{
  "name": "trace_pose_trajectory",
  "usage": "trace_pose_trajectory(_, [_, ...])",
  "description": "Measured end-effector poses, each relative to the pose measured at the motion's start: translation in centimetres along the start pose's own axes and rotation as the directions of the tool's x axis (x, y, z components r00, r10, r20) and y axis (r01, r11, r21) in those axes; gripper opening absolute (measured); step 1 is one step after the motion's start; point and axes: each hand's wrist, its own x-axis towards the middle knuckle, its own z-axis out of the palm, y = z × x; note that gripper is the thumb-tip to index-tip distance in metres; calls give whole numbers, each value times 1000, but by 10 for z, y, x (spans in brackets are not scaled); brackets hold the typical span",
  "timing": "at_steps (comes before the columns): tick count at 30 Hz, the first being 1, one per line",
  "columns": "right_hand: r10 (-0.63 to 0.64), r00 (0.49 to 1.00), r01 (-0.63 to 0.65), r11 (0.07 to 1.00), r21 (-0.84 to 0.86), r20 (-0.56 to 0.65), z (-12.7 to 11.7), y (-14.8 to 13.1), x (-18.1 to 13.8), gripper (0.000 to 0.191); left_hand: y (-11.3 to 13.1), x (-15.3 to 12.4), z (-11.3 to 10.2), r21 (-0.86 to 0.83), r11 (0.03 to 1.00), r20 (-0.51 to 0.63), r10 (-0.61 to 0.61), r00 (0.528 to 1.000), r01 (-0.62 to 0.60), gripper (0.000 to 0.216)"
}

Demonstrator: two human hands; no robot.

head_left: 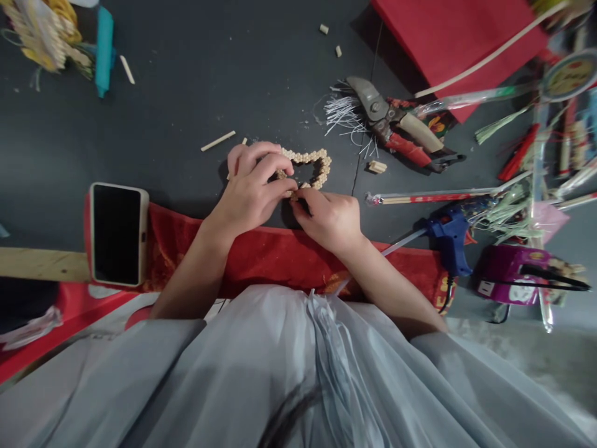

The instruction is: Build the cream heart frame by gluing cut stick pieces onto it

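A closed outline of small cream-coloured stick pieces [323, 168], bumpy like beads, is at the middle of the dark table. My left hand [252, 190] curls over its left side, thumb and fingers closed on it. At its near edge, my right hand [332, 219] pinches with thumb and forefinger close to the left fingertips. Whether a separate small piece sits between the fingertips is hidden. Just beyond my left hand lies a thin pale stick [218, 140]. A short bundle of stick pieces [377, 167] rests to the right of the outline.
Pruning shears [396, 124] lie at the right, by a red sheet [466, 46]. Nearer me are a blue glue gun [450, 239] and a purple box [508, 274]. A phone [118, 233] lies left, beside a red cloth [275, 258]. A teal stick [104, 53] is far left.
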Motion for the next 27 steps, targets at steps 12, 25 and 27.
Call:
trace_pose_trajectory(12, [6,1000,-6,1000,12,-9,-1,4,-2,28,-1,1,-1,14,1000,2,10,1000,-10,22])
trace_pose_trajectory(25, [-6,999,6,1000,-14,-53,3,5,-2,29,-3,2,1,-54,998,-18,37,999,-38,27])
trace_pose_trajectory(27, [-17,998,16,1000,-17,-65,4,5,-2,29,-5,2,3,-62,996,-39,58,998,-60,28])
